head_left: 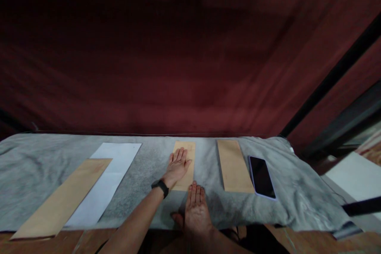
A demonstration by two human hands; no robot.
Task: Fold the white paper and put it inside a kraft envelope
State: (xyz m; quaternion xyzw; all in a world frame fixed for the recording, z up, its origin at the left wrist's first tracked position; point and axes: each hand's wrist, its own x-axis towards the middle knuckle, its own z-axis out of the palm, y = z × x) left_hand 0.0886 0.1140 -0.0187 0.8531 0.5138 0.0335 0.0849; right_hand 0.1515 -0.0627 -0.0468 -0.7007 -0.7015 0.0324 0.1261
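My left hand (177, 164) lies flat, fingers together, on a tan paper strip (188, 149) in the middle of the grey cloth (149, 166). A black band is on its wrist. Just below that strip's near end, my right hand (195, 209) rests flat on the cloth, its fingertips touching or nearly touching the strip. Neither hand holds anything.
A second tan strip (233, 164) lies to the right, with a dark phone (262, 176) beside it. At the left, a long tan strip (64, 196) overlaps a white sheet (111, 166). A dark red curtain (178, 55) hangs behind the table. The table's wooden edge (89, 242) runs along the front.
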